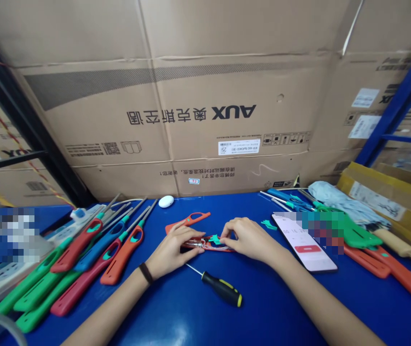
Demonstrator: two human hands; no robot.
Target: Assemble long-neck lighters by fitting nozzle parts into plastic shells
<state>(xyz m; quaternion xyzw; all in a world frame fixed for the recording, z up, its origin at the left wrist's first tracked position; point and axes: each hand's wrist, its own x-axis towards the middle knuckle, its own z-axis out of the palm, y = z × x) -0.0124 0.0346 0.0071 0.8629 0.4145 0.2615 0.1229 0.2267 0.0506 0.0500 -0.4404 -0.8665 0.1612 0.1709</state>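
An opened orange lighter half-shell (211, 248) lies across the table in front of me, with thin wires and a clear part inside. My left hand (171, 247) grips its left end between thumb and fingers. At its right part, my right hand (243, 238) has thumb and forefinger pinched at a small green plastic trigger (215, 239); the fingertips partly hide the contact. Just behind lies the other orange half-shell (194, 219), partly behind my left hand. A black and yellow screwdriver (223, 289) rests nearer me, its tip toward my left hand.
Several long-nosed lighters (124, 254) lie piled on the left beside a white power strip (2, 274). On the right are a phone (306, 242) showing a timer, a loose green piece (269, 225) and more lighters (403, 274). A white round object (166, 201) sits before the cardboard (191, 81).
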